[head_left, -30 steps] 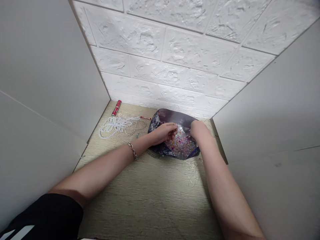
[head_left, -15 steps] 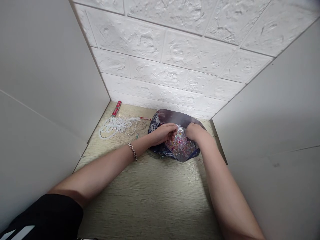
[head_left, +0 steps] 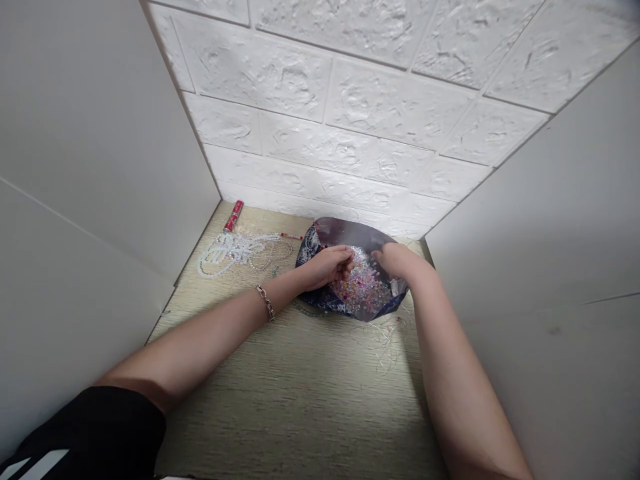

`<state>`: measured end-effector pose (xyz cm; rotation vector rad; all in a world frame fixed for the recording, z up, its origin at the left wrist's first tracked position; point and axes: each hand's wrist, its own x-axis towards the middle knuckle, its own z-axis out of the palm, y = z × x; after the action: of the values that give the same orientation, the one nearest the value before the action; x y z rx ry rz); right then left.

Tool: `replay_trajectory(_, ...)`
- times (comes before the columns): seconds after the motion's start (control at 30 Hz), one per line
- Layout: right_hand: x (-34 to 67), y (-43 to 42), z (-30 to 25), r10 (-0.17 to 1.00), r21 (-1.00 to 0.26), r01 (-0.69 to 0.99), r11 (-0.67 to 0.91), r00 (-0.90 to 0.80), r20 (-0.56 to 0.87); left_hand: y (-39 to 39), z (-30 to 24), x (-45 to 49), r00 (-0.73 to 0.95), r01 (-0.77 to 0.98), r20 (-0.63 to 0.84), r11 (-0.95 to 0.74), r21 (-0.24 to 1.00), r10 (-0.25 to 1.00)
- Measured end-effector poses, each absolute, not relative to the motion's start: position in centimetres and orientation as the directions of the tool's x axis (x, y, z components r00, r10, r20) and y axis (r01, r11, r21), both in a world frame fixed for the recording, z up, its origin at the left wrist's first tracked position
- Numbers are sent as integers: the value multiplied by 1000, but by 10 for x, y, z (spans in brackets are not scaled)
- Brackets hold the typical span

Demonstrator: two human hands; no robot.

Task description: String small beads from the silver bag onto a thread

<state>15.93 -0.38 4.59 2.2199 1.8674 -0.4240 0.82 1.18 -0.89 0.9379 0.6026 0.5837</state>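
A dark plastic bag lies open against the wall, with many small pink, red and clear beads inside. My left hand is over the bag's left side, thumb and fingertips pinched together above the beads; whatever lies between them is too small to make out. Over the right side of the bag is my right hand, its fingers curled and pressed together. I cannot see what that hand pinches.
Left of the bag lie white bead strands and a red tube. Loose clear threads lie before the bag on the wooden surface. A white brick-pattern wall stands behind, with pale panels on both sides.
My right hand has moved a little to the right, away from my left hand, uncovering more of the bag's inside. My left hand stays almost in place.
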Motion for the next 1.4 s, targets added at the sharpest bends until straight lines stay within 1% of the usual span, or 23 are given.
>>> replay_trajectory(0.1, 162, -5, 46, 879, -70, 961, -266, 212, -427, 11, -8, 8, 692, -193, -218, 467, 863, 689)
replay_trajectory(0.23, 169, -5, 45, 831, -227, 909, -350, 189, -524, 10, -6, 8, 692, -187, -217, 461, 868, 689)
replay_trajectory(0.3, 172, -5, 45, 827, -300, 880, -369, 164, -538, 11, -7, 8, 694, -183, -213, 455, 871, 687)
replay_trajectory(0.47, 172, -5, 47, 849, -403, 842, -357, 113, -517, 12, -8, 8, 706, -177, -208, 454, 873, 677)
replay_trajectory(0.53, 170, -5, 48, 869, -456, 814, -358, 113, -481, 12, -8, 8, 708, -172, -212, 455, 874, 674)
replay_trajectory(0.63, 169, -6, 49, 913, -526, 786, -325, 116, -391, 11, -8, 7, 714, -163, -215, 456, 875, 667)
replay_trajectory(0.67, 170, -6, 49, 927, -520, 800, -299, 115, -357, 11, -8, 7, 714, -163, -216, 457, 874, 666)
replay_trajectory(0.73, 170, -6, 47, 951, -455, 858, -238, 110, -289, 11, -8, 7, 713, -166, -214, 457, 874, 668)
replay_trajectory(0.87, 171, -5, 44, 977, -211, 970, -123, 81, -196, 12, -10, 8, 714, -174, -202, 450, 876, 671)
replay_trajectory(0.97, 167, -4, 43, 973, -38, 997, -64, 54, -223, 13, -11, 9, 714, -175, -201, 449, 876, 671)
replay_trajectory(1.03, 164, -3, 43, 960, 31, 997, -71, 77, -270, 13, -11, 9, 715, -177, -197, 447, 877, 671)
replay_trajectory(1.1, 163, -3, 42, 947, 34, 994, -102, 108, -301, 12, -10, 9, 714, -178, -195, 444, 878, 672)
replay_trajectory(1.2, 164, -2, 38, 945, -12, 992, -127, 118, -306, 12, -10, 9, 711, -180, -195, 443, 878, 675)
replay_trajectory(1.3, 168, -1, 30, 964, -9, 996, -94, 89, -249, 12, -10, 9, 710, -178, -195, 441, 880, 676)
replay_trajectory(1.4, 170, -1, 23, 976, 39, 997, -70, 77, -202, 12, -10, 9, 713, -178, -193, 440, 880, 675)
